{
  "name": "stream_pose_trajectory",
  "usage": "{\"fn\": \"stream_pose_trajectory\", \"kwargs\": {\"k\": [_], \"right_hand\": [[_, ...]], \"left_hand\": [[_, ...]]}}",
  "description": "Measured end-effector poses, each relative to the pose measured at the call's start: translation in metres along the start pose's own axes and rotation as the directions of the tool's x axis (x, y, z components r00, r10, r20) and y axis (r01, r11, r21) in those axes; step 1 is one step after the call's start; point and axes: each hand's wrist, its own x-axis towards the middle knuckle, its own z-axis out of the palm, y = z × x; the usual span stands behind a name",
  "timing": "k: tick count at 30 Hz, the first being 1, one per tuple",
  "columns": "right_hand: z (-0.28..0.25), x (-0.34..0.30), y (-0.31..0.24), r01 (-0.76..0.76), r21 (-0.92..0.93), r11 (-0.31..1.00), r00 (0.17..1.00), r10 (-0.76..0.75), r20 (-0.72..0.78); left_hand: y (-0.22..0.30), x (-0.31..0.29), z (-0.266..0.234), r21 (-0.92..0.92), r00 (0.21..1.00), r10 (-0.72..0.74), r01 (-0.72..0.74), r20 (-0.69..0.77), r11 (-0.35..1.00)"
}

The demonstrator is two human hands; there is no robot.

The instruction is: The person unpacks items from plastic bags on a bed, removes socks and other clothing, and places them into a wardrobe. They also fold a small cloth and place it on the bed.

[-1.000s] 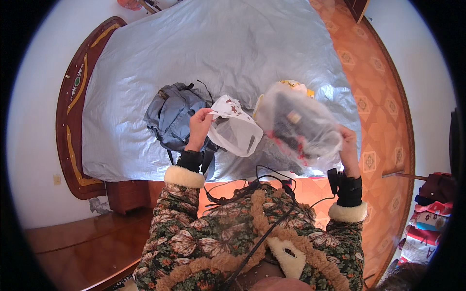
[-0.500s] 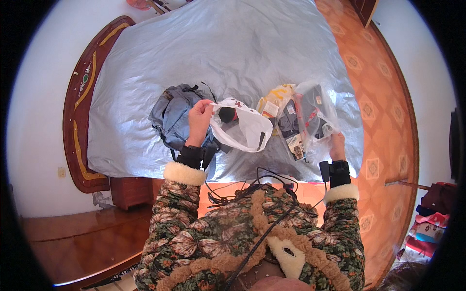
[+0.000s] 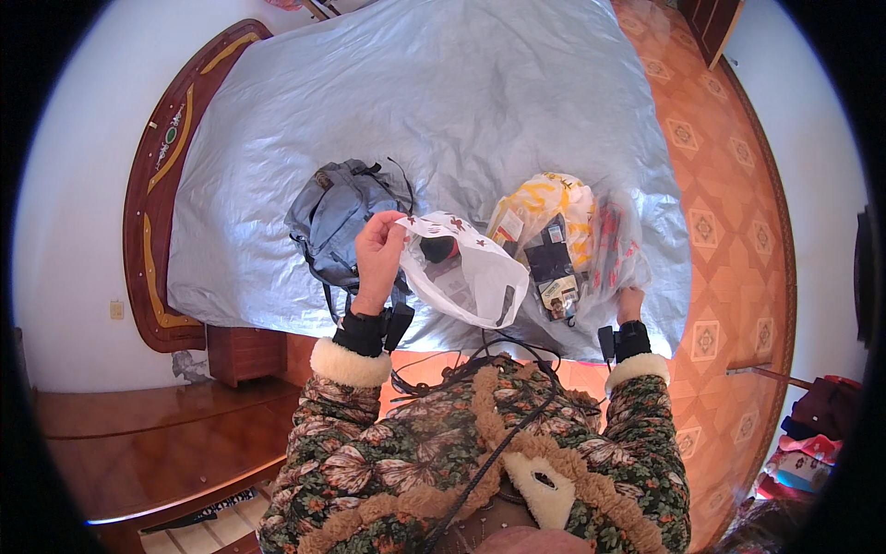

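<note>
My left hand (image 3: 377,258) pinches the rim of a white plastic bag (image 3: 503,268) with dark red prints, holding its mouth apart. Inside lies a dark rounded thing (image 3: 439,247) with a red edge. Close to the left wrist rests a grey-blue backpack (image 3: 337,217). On the right, my right hand (image 3: 630,303) grips the near edge of a clear plastic bag (image 3: 632,263) that shows red inside; its fingertips are partly covered. Between the bags lie a dark packaged item (image 3: 551,261) with a picture label and a white-and-yellow bag (image 3: 549,198).
A silvery-grey sheet (image 3: 443,102) covers the bed beneath everything. The dark wooden headboard (image 3: 157,203) stands at the left. Black cables (image 3: 443,377) hang between my arms. Patterned orange floor (image 3: 706,258) runs along the right, with folded clothes (image 3: 812,434) at lower right.
My right hand has come nearer to me, and the clear bag has sunk and bunched up, uncovering more of the yellow-printed bag. The white bag's mouth has tipped nearer to me.
</note>
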Motion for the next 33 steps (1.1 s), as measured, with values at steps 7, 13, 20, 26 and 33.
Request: {"fn": "stream_pose_trajectory", "kwargs": {"k": [7,13,20,26,33], "right_hand": [[-0.024,-0.020,-0.003,0.187,-0.590,0.786,0.908,-0.368,-0.201],[-0.044,-0.018,-0.004,0.115,-0.337,0.934,0.983,-0.156,-0.099],[-0.065,-0.007,0.002,0.025,-0.262,0.965,0.992,-0.057,-0.115],[-0.058,-0.037,-0.059,0.414,-0.394,0.820,0.848,-0.505,-0.160],[0.011,-0.047,-0.107,0.612,-0.527,0.591,0.743,-0.657,0.127]], "left_hand": [[0.016,-0.020,0.002,-0.085,0.998,0.052,-0.054,-0.022,0.995],[0.024,-0.030,-0.007,-0.095,0.997,0.068,-0.071,-0.039,0.993],[0.015,-0.021,-0.013,-0.107,0.998,0.038,-0.043,-0.049,0.993],[0.010,-0.020,-0.007,-0.080,0.998,0.050,-0.052,-0.032,0.995],[-0.004,-0.016,0.010,-0.025,0.997,0.073,-0.074,-0.035,0.997]]}}
